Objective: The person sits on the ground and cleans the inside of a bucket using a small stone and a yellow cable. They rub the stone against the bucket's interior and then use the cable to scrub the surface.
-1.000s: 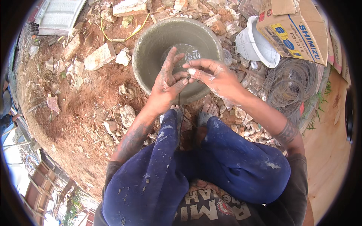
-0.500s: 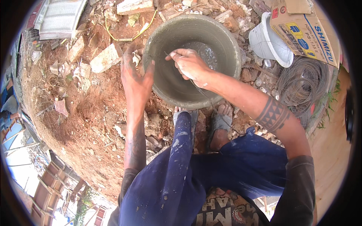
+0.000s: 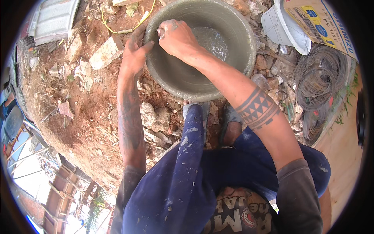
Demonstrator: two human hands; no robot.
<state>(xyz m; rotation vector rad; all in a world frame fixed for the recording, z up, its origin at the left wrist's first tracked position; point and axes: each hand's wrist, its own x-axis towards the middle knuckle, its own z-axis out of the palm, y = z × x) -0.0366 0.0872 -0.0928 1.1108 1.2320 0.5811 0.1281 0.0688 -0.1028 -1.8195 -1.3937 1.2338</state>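
A round, grey, mortar-coated basin [image 3: 185,87] stands in front of my feet, with a wet, shiny patch at its bottom. My left hand [image 3: 135,54] is at its left side, fingers along the outer wall and thumb against the rim. Over the basin's inner left wall, my right hand [image 3: 175,37] is closed in a fist, knuckles upward. The thin dark wire it held a moment ago is now hidden by the fist. Pale residue marks the fingers of both hands.
A white bucket [image 3: 274,29] lies tipped at the right beside a cardboard box [image 3: 323,23]. Below them are coils of thin wire [image 3: 321,78]. Broken masonry [image 3: 107,52] and rubble cover the reddish soil at left, near a yellow cord [image 3: 124,31].
My right hand has moved left from over the basin's middle and turned knuckles up. The left hand has shifted farther along the rim, its fingers drawn in. The whole view has shifted slightly.
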